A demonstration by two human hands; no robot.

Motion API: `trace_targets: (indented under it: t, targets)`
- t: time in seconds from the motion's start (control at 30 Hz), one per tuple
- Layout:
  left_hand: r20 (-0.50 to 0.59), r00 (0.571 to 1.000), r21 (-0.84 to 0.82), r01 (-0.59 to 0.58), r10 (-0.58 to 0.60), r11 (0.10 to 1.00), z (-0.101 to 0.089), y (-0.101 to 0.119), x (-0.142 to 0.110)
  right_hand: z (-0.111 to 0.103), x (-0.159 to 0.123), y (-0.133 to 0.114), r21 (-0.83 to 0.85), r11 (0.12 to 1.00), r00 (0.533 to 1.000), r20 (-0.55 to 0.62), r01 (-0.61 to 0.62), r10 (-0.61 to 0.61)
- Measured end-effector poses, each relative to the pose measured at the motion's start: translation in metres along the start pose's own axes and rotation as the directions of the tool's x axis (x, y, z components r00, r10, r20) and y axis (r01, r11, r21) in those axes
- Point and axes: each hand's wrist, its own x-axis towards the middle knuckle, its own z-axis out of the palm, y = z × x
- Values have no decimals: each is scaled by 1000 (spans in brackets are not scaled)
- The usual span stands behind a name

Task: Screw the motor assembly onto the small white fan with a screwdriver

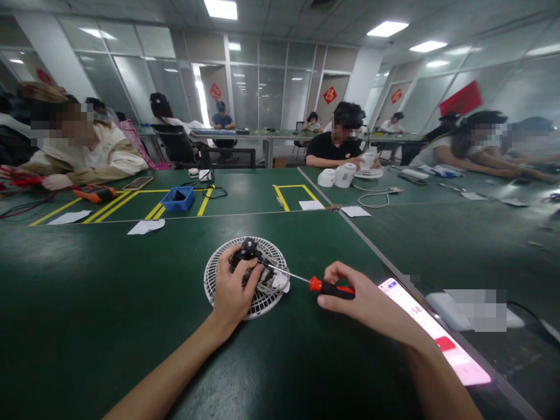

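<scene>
A round white fan grille [210, 284] lies on the green table in front of me. On it sits a black motor assembly [249, 248] with a bundle of pale cable [276, 259] beside it. My left hand [236, 286] grips the motor assembly, fingers and thumb curled around its near side. In my right hand [347, 291] is a screwdriver [326, 287] with a red and black handle. Its metal shaft points left, and the tip meets the motor assembly near my left fingertips. The exact contact point is hidden.
A lit phone [437, 332] lies right of my right forearm, near a white object [455, 309]. Across the table are a blue bin [178, 199], paper slips [146, 227], yellow tape and white housings [345, 175]. Several people sit around, one opposite [336, 146].
</scene>
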Motion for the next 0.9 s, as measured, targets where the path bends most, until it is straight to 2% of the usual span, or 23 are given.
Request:
trace_targets:
  t: [0.2, 0.37, 0.57, 0.73, 0.9]
  targets:
    - [7, 1000, -6, 4, -4, 1000, 0, 0, 0, 0, 4, 6, 100, 994, 995, 96, -50, 40]
    - [6, 1000, -10, 9, -9, 1000, 0, 0, 0, 2, 8, 12, 109, 991, 988, 140, -75, 60]
    - [1, 1000, -4, -9, 9, 1000, 1, -1, 0, 0, 1, 2, 129, 990, 998, 35, -54, 50]
    - [-9, 1000, -9, -16, 16, 1000, 1, -1, 1, 0, 2, 1, 194, 979, 992, 121, -69, 46]
    - [-7, 1000, -25, -9, 9, 1000, 2, -2, 0, 2, 5, 5, 177, 972, 981, 147, -154, 128]
